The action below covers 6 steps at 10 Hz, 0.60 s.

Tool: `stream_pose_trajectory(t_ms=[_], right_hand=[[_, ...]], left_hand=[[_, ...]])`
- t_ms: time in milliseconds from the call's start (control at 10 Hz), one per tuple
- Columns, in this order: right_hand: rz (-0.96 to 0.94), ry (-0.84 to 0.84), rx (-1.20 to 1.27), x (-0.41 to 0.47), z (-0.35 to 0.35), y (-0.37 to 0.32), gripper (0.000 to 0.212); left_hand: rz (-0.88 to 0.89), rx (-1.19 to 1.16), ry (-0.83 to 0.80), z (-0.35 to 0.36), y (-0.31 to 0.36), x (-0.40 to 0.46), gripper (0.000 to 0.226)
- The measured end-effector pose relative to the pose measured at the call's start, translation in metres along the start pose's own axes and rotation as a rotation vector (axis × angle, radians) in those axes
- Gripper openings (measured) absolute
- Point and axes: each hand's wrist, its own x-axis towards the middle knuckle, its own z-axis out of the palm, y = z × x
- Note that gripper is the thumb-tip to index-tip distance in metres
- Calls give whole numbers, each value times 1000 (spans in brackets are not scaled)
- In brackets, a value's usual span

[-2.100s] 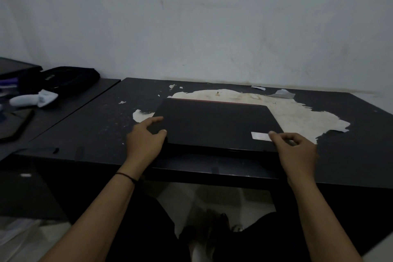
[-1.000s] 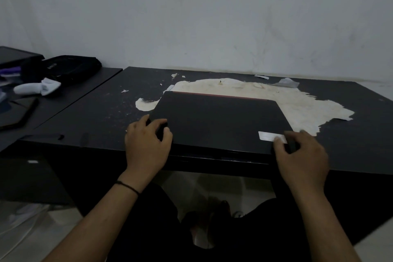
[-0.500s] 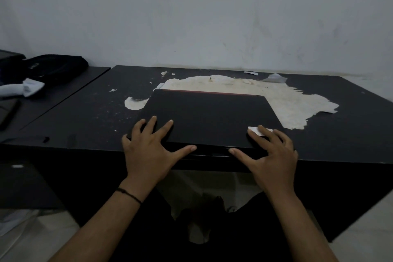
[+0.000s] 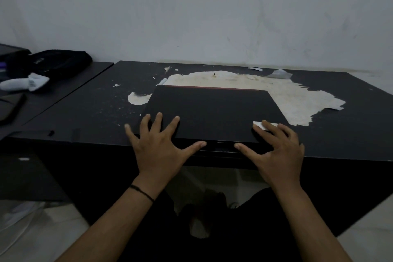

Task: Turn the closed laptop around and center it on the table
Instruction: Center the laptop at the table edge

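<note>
A closed black laptop (image 4: 214,110) lies flat near the front edge of the black table (image 4: 350,134), with a red strip along its far edge and a white sticker at its near right corner. My left hand (image 4: 159,147) rests with fingers spread on the lid's near left corner, thumb along the front edge. My right hand (image 4: 276,149) is spread over the near right corner, fingertips on the sticker. Neither hand grips the laptop.
The tabletop has a large pale patch (image 4: 297,100) of peeled surface behind and right of the laptop. A second black table (image 4: 70,91) adjoins on the left, carrying a black bag (image 4: 57,64) and a white cloth (image 4: 27,83). A white wall stands close behind.
Both hands have let go of the laptop's near corners and now lie flat and spread on the lid. The laptop sits squarer to the table's front edge.
</note>
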Motion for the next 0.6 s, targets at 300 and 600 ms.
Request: stream_pose_trajectory(t_ms=[300,600], right_hand=[[-307,38,-63,-3,17,-27,48],[-278,-54,-9,-1,1,-38,41]], left_hand=[[337,-37,34,9,2,10,70],[346,-48,-24,-7,7,11,67]])
